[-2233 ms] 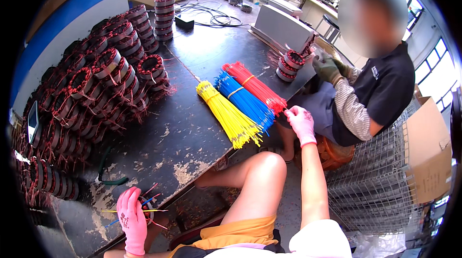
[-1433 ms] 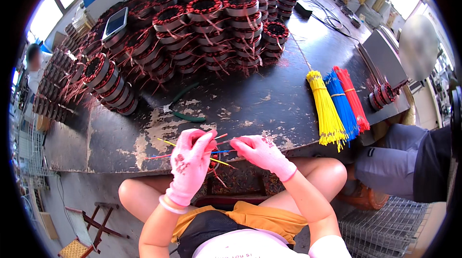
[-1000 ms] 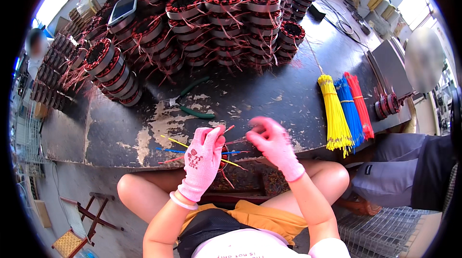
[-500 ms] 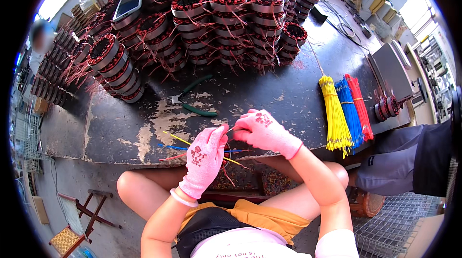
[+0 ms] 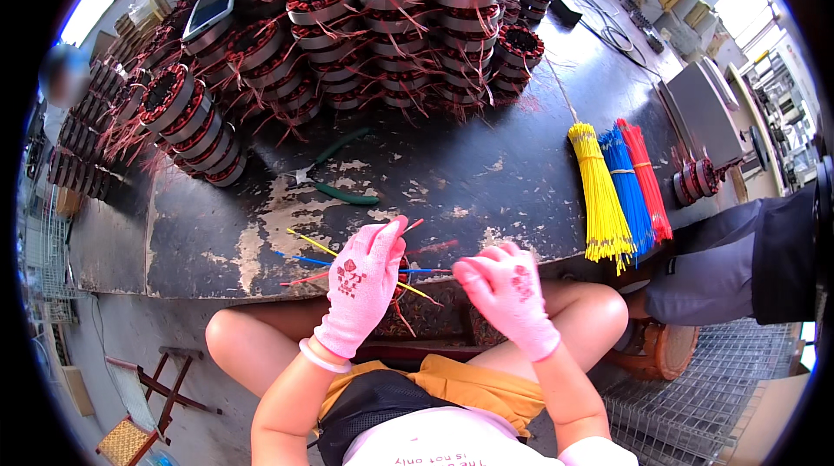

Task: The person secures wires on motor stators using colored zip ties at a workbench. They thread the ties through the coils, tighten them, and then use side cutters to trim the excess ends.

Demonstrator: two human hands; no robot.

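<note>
My left hand [image 5: 358,284], in a pink glove, is closed at the table's near edge. A red wire [image 5: 414,227] sticks out from between its thumb and fingers. Below the palm, mostly hidden, is a wound ring with loose red leads. A yellow wire [image 5: 314,243], a blue wire [image 5: 300,260] and another red wire [image 5: 304,280] pass under this hand, and the blue and yellow come out on its right. My right hand [image 5: 511,299], also gloved in pink, has its fingers pinched together beside the blue wire's right end. Whether it grips that end is unclear.
Green-handled cutters [image 5: 343,195] lie open on the worn dark table [image 5: 469,192]. Stacks of wound motor stators [image 5: 393,40] fill the back. Bundles of yellow wires [image 5: 599,197], blue wires [image 5: 630,197] and red wires [image 5: 647,184] lie right. A person's leg [image 5: 712,262] is at far right.
My right hand has moved right and down, away from the left fingertips. A red wire end now shows at the left fingertips. The view has shifted slightly.
</note>
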